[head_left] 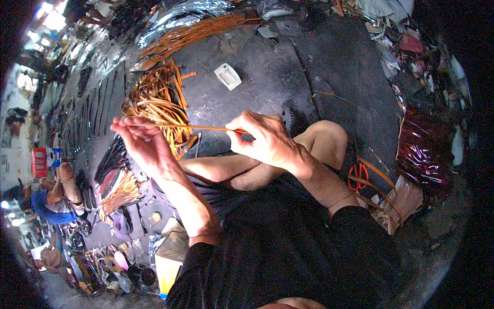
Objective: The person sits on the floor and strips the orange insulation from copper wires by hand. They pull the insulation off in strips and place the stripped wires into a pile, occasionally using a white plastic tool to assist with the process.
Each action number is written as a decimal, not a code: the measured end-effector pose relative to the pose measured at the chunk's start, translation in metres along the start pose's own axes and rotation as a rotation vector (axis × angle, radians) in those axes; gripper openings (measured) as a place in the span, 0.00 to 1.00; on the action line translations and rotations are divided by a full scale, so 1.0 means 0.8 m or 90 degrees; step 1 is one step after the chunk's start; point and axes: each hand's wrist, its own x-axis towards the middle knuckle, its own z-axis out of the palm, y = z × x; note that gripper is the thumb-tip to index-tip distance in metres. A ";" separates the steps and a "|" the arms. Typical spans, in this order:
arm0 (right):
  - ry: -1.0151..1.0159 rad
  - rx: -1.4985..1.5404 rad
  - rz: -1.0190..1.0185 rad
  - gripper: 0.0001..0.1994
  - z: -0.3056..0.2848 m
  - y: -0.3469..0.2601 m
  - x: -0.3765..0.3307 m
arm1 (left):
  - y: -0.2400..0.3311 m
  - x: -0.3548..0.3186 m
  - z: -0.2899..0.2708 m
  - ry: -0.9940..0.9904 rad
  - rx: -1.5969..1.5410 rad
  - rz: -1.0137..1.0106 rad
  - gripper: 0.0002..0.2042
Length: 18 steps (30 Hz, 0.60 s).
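Observation:
A thin orange-brown strip [198, 127] is stretched between my two hands, over my crossed legs. My left hand [146, 147] has its palm turned up, and the strip's far end lies across its fingers near the tips. Pinched between thumb and fingers, the other end is in my right hand [262, 135]. Just beyond my left hand lies a heap of similar glossy orange and brown strips [157, 100]. Whether my left thumb presses on the strip is hard to make out.
A small white plastic tray [228, 76] sits on the dark floor mat ahead. Longer brown strips [198, 33] lie behind it. Red-handled scissors [357, 177] rest by my right forearm, near a dark red shiny sheet [424, 147]. Another person [56, 203] sits at the far left.

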 end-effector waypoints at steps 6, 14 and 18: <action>-0.020 -0.010 -0.019 0.10 -0.007 0.006 -0.018 | 0.045 0.034 -0.022 0.033 -0.043 -0.019 0.06; -0.039 -0.062 0.012 0.11 -0.028 0.010 -0.040 | 0.108 0.072 -0.075 0.047 -0.013 0.009 0.06; -0.045 -0.090 0.017 0.11 -0.036 0.017 -0.053 | 0.127 0.089 -0.099 0.006 -0.013 -0.035 0.06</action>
